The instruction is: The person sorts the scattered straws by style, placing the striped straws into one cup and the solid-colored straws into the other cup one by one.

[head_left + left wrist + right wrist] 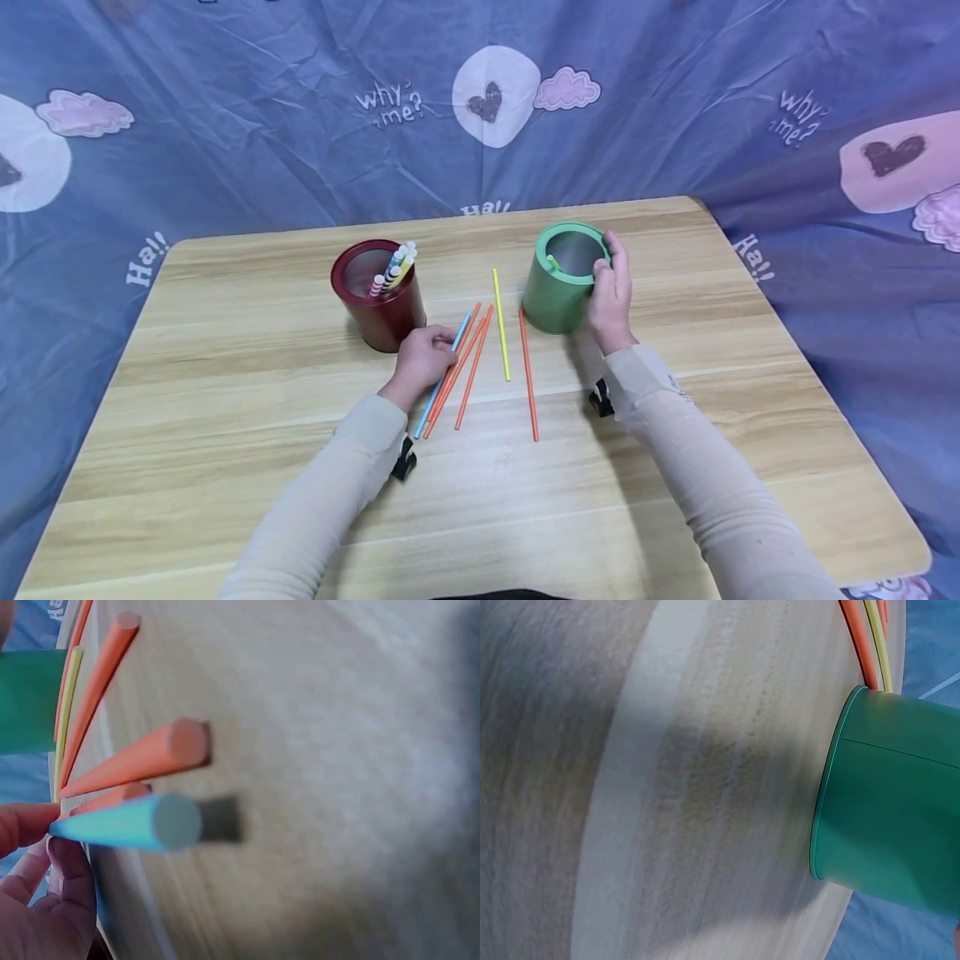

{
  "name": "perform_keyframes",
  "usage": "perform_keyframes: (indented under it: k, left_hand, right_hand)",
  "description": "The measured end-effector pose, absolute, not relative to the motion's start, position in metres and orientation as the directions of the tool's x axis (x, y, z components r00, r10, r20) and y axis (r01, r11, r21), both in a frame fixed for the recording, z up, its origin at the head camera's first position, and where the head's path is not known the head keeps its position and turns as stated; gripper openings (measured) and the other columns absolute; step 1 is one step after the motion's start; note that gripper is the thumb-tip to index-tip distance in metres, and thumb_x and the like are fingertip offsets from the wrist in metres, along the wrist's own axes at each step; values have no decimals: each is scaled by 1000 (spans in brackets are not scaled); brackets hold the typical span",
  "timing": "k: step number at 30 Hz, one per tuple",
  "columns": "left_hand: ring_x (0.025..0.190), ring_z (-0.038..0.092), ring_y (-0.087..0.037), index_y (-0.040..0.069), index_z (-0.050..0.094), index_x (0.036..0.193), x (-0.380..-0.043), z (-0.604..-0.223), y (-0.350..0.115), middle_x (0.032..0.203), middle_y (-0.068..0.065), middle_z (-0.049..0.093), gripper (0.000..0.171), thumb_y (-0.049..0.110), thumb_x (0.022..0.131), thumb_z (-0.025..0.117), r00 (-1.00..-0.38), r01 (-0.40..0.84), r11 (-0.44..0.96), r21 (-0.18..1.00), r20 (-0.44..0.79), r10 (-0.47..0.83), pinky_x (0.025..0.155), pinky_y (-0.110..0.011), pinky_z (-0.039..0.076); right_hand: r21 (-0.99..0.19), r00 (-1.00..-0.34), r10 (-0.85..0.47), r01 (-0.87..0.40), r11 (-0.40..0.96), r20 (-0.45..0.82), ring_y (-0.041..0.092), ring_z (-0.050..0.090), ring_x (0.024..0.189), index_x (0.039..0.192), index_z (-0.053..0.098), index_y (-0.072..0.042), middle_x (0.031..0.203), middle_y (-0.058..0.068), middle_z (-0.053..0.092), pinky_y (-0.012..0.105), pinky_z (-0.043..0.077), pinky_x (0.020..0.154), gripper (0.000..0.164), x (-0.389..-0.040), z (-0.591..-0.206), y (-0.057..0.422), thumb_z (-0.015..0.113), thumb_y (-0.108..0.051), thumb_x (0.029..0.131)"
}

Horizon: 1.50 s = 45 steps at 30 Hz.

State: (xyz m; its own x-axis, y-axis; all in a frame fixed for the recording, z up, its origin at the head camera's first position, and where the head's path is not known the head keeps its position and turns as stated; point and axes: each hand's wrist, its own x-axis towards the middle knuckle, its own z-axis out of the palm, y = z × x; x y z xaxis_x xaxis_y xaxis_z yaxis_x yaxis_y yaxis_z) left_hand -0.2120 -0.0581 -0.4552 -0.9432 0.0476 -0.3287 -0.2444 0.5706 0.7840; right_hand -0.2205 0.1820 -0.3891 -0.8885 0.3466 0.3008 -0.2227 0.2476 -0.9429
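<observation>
In the head view my left hand (425,360) pinches a thin blue stick (423,421) between thumb and fingers. The blue stick (127,825) lies beside several orange sticks (161,754) in the left wrist view. My right hand (612,296) grips the rim of a green can (557,304) on its right side. Inside that can leans a light green stick (553,263). A yellow stick (501,329) and a lone orange stick (528,383) lie left of the green can. In the right wrist view only the can's side (900,802) shows; its opening is hidden.
Just beyond my left hand stands a dark red can (386,321) with several striped sticks (396,268) leaning in it. The wooden table (225,400) ends at the back against a blue printed cloth (262,125).
</observation>
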Motion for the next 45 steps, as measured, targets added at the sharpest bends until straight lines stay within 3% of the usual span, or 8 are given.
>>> perform_keyframes:
  k: [9,17,24,34,45]
  left_hand:
    - [73,57,-14,8,68,105,-213,-446,-57,82,-6,65,32,-2,74,67,-950,-264,433,862,-309,36,67,-22,46]
    - [71,55,-13,10,68,108,-214,-434,-50,81,-5,64,33,-1,78,63,-957,-257,430,865,-289,9,60,-20,45]
    - [81,55,-17,10,65,114,-215,-421,-41,90,-7,63,33,3,83,58,-963,-248,399,883,-269,-5,67,-23,46]
    - [79,59,-18,2,61,108,-216,-409,-28,93,-10,61,27,-2,82,58,-992,-128,308,943,-124,-35,68,-25,50]
    - [78,55,-15,1,54,102,-219,-398,-23,91,-10,59,21,-5,82,58,-1000,0,202,979,-1,6,66,-19,47]
  right_hand:
    - [-946,-888,351,-223,234,296,25,28,136,140,30,6,145,21,32,24,22,112,50,-221,-391,183,28,-2,91]
    - [-950,-893,348,-217,226,286,25,27,137,140,30,5,146,21,31,25,22,112,50,-222,-392,184,28,-3,91]
    - [-947,-891,346,-223,233,295,25,27,137,140,30,6,146,20,31,24,22,112,50,-221,-391,183,28,-2,91]
    - [-952,-896,344,-216,216,281,25,27,137,141,29,5,146,19,31,25,22,112,50,-222,-394,185,28,-4,91]
    - [-944,-891,336,-235,230,304,27,28,136,140,29,7,145,22,32,27,23,112,50,-220,-391,184,28,-3,91]
